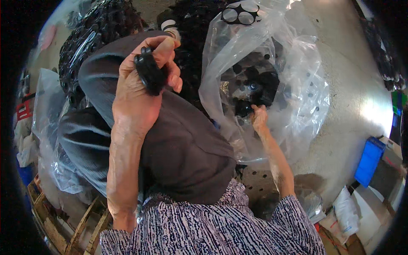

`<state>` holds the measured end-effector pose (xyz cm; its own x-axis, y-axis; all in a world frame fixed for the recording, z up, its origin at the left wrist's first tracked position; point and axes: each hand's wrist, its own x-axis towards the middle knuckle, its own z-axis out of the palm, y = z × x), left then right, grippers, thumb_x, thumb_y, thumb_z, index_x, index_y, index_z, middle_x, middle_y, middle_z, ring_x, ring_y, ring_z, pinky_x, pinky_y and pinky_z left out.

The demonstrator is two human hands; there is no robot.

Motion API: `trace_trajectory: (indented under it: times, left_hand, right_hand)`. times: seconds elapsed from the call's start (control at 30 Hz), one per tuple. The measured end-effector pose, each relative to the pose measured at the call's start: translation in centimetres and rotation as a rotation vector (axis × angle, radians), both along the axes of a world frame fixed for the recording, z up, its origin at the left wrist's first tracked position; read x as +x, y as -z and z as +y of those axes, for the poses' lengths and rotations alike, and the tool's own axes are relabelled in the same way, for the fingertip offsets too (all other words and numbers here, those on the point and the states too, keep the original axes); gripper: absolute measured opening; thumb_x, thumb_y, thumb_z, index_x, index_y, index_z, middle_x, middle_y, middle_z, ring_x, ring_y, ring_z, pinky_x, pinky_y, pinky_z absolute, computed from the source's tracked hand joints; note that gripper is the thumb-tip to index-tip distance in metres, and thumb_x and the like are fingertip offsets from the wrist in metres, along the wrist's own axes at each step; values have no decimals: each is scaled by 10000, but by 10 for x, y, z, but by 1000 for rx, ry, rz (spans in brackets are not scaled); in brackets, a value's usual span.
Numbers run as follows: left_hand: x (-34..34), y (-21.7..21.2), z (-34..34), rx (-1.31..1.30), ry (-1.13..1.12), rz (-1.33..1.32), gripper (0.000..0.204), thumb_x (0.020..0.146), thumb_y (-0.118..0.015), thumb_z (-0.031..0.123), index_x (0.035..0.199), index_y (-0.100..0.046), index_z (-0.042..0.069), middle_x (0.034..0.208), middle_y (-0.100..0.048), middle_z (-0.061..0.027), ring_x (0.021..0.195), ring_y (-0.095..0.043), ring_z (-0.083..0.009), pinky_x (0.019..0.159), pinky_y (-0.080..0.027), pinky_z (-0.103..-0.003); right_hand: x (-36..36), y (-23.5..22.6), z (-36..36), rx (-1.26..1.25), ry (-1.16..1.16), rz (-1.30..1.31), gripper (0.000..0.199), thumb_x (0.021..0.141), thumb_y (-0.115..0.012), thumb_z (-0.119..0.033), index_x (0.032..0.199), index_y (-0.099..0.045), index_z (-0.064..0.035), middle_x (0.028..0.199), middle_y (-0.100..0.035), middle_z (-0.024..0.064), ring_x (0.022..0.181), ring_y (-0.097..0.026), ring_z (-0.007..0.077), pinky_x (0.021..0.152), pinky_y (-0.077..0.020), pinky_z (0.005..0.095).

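My left hand (142, 91) is raised above my lap and grips a small stack of black plastic ring parts (149, 73) between thumb and fingers. My right hand (258, 117) reaches into a clear plastic bag (297, 85) on the floor and closes on black ring parts (250, 91) heaped inside it. My knees under dark grey trousers (182, 144) lie between the two hands. More black ring parts (91, 38) are piled beyond my left knee.
Clear plastic bags (46, 127) lie at the left over a wooden pallet (80, 221). A blue bin (369, 160) and white bags (346, 212) stand at the right on the grey concrete floor (352, 97).
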<state>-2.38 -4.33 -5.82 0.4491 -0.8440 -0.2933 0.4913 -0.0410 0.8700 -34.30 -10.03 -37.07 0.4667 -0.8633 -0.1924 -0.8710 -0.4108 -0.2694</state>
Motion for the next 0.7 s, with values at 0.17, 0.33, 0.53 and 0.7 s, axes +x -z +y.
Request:
trace_trajectory:
  times: [0.17, 0.33, 0.53, 0.7]
  left_hand:
    - [-3, 1, 1, -71, -4, -9, 229, 807, -568, 180, 937, -512, 0, 684, -461, -7, 524, -417, -91, 485, -344, -251]
    - [-4, 1, -1, -111, 40, -63, 216, 805, -563, 168, 915, -523, -14, 639, -457, 0, 501, -436, -92, 470, -351, -247]
    - [-10, 3, -2, -69, 165, 33, 181, 799, -484, 90, 929, -548, -18, 608, -469, 8, 473, -486, -91, 434, -432, -229]
    - [-5, 2, 2, -43, 161, 3, 224, 812, -568, 182, 910, -565, -20, 639, -523, -13, 492, -501, -73, 424, -418, -234]
  right_hand:
    - [-27, 1, -24, -15, 81, -486, 292, 718, -615, -157, 977, -549, -38, 718, -549, 71, 561, -513, 188, 494, -413, 289]
    - [-32, -81, -49, 697, 397, -551, 216, 782, -553, -185, 937, -559, -34, 774, -572, 37, 643, -544, 132, 565, -442, 249]
    - [62, -227, -57, 1052, 352, -1060, 203, 828, -497, -152, 937, -540, 14, 865, -590, 58, 751, -571, 122, 665, -480, 262]
    - [147, -302, -59, 1127, 68, -1157, 204, 829, -497, -161, 927, -538, 13, 856, -578, 49, 774, -549, 105, 667, -463, 244]
